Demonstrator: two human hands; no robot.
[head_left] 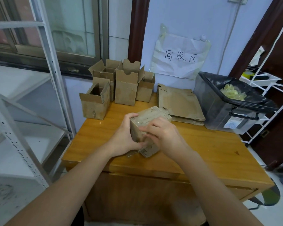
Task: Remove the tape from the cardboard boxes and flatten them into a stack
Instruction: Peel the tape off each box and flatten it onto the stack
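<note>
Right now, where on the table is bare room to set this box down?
Bare wood lies right of the held box, in front of the bin and flattened stack; a narrower strip lies at the near-left edge. The back-left is crowded with open boxes.

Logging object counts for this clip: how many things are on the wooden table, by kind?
Closed taped box held in both hands: 1
Open upright boxes at the back left, e.g., some overlapping: about 5
Stack of flattened cardboard: 1 stack; sheets cannot be counted
Grey bin with a black liner: 1
Total: about 8
</note>
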